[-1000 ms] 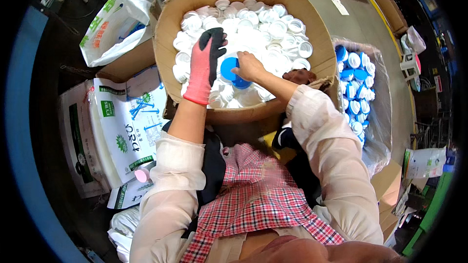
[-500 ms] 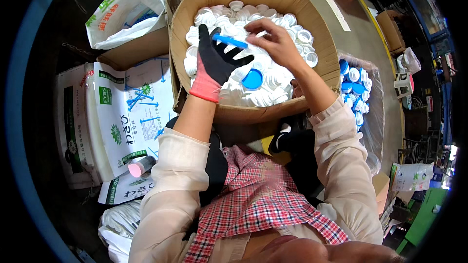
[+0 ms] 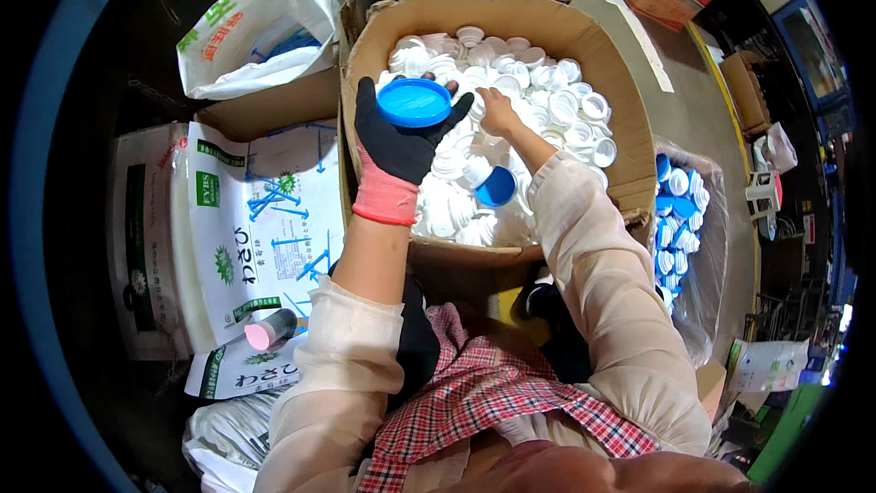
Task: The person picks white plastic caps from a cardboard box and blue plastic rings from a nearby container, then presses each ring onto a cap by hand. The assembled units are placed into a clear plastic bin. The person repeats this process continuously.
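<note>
On my left hand (image 3: pixel 401 146), a black glove with a pink cuff wraps its fingers round a round blue lid (image 3: pixel 414 102), whose flat blue face is turned up. My bare right hand (image 3: pixel 497 113) is over the white plastic caps (image 3: pixel 452 164), fingers partly spread, with nothing plainly held. Those caps fill a large cardboard box (image 3: pixel 602 46) in front of me. A second blue lid (image 3: pixel 495 186) lies tilted among them, nearer to me, against a white cap.
To the right, a plastic-lined container (image 3: pixel 707 246) holds blue and white caps (image 3: pixel 678 210). On the left, thin blue plastic pieces (image 3: pixel 274 196) lie on a printed sheet (image 3: pixel 214 246), near a pink-ended cylinder (image 3: pixel 265 330). A white bag (image 3: pixel 210 64) stands behind it.
The blue lid was edge-on between both hands; now it lies face up in my left hand. My right hand has let go of it and moved down to the white caps.
</note>
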Action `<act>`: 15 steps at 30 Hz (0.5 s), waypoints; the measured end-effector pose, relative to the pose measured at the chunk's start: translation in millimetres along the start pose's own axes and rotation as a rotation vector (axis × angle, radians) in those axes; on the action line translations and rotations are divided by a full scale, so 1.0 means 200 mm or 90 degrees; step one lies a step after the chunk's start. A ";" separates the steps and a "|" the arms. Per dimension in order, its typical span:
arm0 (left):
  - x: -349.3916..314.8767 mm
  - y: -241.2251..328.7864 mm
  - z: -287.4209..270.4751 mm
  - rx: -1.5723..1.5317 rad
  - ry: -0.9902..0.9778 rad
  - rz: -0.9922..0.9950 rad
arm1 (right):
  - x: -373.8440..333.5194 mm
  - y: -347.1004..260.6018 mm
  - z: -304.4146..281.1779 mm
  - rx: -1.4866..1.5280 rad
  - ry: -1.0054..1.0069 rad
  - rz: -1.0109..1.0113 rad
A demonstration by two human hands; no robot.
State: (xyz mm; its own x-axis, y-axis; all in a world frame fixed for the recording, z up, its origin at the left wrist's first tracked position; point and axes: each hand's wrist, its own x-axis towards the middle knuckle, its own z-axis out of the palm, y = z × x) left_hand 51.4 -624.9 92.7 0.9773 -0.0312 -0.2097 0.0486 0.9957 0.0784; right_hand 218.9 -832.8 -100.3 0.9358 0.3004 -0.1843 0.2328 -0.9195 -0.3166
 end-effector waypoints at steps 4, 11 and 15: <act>-0.02 -0.02 0.03 0.025 0.006 0.001 | 0.09 0.02 0.05 -0.089 0.021 -0.042; -0.04 0.01 0.05 -0.033 -0.102 -0.073 | 0.01 -0.22 -0.07 -0.006 -0.095 0.052; -0.02 -0.02 0.04 0.000 -0.121 -0.078 | 0.02 -0.02 -0.06 0.122 0.133 -0.074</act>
State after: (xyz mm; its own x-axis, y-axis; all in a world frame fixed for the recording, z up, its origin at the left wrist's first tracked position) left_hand 49.4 -630.5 100.8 0.9853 -0.1680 -0.0309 0.1696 0.9835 0.0636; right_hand 225.9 -831.5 -88.2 0.9444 0.3246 0.0526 0.3065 -0.8110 -0.4983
